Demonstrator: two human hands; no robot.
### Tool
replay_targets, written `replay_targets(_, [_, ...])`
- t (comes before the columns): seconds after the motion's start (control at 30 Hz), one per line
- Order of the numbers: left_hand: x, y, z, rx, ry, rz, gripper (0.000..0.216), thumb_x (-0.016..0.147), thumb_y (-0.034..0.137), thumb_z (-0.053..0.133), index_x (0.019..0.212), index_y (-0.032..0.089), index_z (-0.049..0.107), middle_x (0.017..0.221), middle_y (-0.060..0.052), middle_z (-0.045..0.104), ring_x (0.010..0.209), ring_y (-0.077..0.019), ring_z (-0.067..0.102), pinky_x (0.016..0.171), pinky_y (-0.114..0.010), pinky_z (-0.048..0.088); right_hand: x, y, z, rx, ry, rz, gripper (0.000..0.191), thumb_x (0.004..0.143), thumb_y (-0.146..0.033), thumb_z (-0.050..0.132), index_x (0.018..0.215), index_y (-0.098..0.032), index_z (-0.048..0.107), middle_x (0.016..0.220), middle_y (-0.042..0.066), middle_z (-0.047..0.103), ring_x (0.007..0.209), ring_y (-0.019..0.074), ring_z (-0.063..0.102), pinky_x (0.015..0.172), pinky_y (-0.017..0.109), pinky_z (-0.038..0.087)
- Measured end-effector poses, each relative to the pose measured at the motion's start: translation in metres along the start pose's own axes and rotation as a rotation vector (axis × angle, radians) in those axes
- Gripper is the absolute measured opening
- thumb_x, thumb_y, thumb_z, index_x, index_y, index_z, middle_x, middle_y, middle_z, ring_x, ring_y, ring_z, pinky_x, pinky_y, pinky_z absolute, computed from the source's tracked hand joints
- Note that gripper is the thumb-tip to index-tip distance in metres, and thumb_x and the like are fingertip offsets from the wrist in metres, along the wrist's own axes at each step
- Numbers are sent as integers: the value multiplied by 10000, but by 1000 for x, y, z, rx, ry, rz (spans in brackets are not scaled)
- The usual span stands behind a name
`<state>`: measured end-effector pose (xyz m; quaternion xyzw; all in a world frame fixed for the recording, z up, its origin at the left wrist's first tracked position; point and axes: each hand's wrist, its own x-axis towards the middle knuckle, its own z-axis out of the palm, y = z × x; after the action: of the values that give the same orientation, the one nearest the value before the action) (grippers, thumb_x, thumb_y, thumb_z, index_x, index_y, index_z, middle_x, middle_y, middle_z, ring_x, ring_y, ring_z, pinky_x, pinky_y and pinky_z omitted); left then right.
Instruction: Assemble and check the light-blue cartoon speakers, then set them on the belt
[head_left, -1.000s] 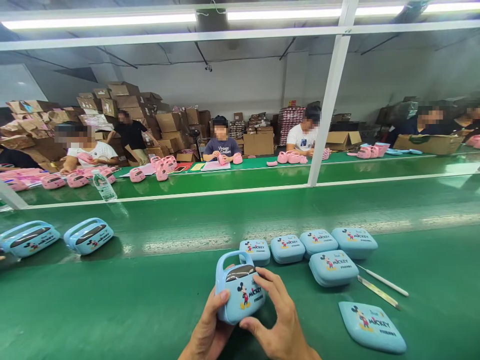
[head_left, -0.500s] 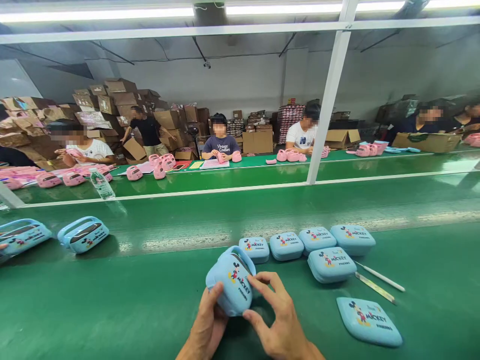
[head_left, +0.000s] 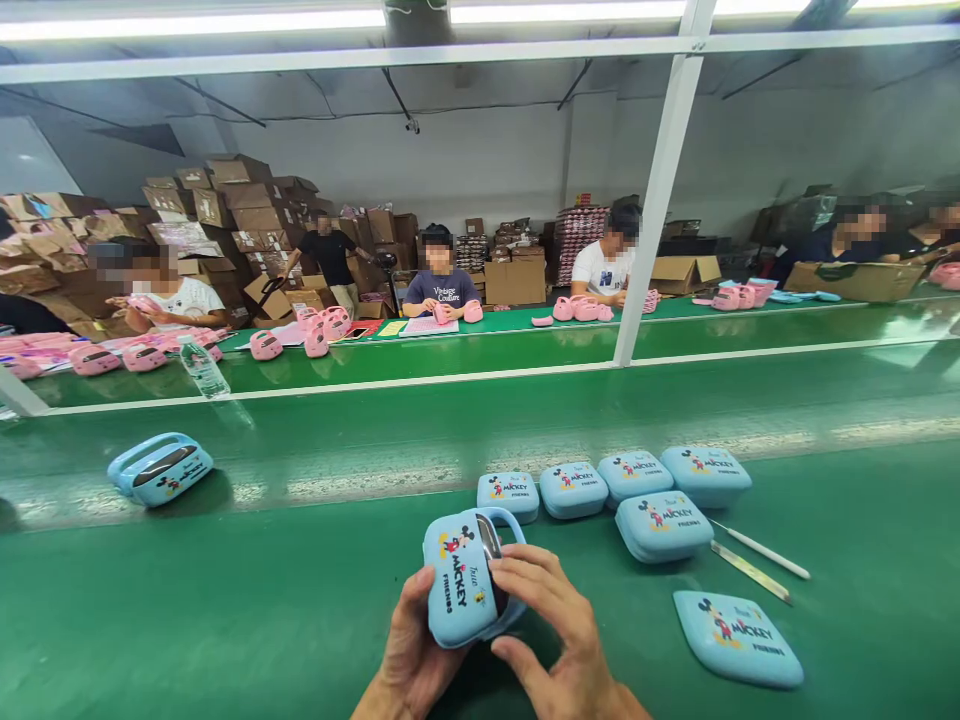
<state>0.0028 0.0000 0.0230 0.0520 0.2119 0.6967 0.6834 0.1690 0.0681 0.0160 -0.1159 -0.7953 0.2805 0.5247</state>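
Observation:
A light blue case (head_left: 461,590) with a carry handle, a dark glossy strip and a printed Mickey picture is held a little above the green table. My left hand (head_left: 409,625) grips its left side, the thumb on the front edge and the fingers underneath. From the right, my right hand (head_left: 551,620) has its bent fingertips on the dark strip near the handle, with the thumb close to the lower edge. Behind the held case stand several blue rounded cases (head_left: 574,492). One flat blue cover (head_left: 739,640) lies to the right.
A white pen-like stick (head_left: 761,550) and a pale narrow strip (head_left: 752,574) lie beside the blue cases. Another handled blue case (head_left: 161,470) stands at left. A white post and rail (head_left: 652,200) separate me from co-workers handling pink cases (head_left: 330,322). A water bottle (head_left: 204,368) stands near the rail.
The held case has turned, its handle now toward my right hand and its print running sideways. At far left, a second handled case and the fingers at it have left view.

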Motion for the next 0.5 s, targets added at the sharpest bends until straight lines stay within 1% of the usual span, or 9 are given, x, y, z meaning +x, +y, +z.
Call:
replay_targets(0.1, [0, 2, 4, -38, -203, -32, 243, 786, 252, 792, 1007, 152, 808, 1088, -126, 817, 986, -236, 778, 940, -332, 606, 2, -3, -2, 68, 66, 60, 323, 875, -232, 624, 1191, -277, 577, 1243, 56, 681, 1248, 245, 583, 1071, 434, 525])
replay_targets(0.2, [0, 2, 10, -45, -334, -49, 249, 838, 285, 733, 1036, 148, 800, 1137, -129, 803, 1051, -234, 760, 972, -321, 586, 2, -3, -3, 93, 66, 80, 289, 852, -189, 632, 1124, -269, 578, 1218, 61, 663, 1216, 241, 592, 1072, 435, 514])
replay_targets(0.37, [0, 2, 12, -49, -407, -66, 256, 880, 283, 678, 1067, 150, 790, 1170, -120, 794, 1092, -220, 744, 1012, -302, 557, 2, -1, -3, 96, 43, 71, 307, 842, -163, 629, 1124, -273, 577, 1199, 62, 661, 1189, 246, 594, 1051, 446, 519])
replay_targets(0.5, [1, 3, 7, -57, -416, -79, 272, 884, 288, 671, 1090, 149, 784, 1208, -117, 778, 1110, -208, 735, 1059, -293, 518, 4, -2, -5, 84, 45, 40, 274, 861, -190, 617, 1119, -279, 590, 1169, 51, 670, 1157, 236, 603, 1015, 426, 540])
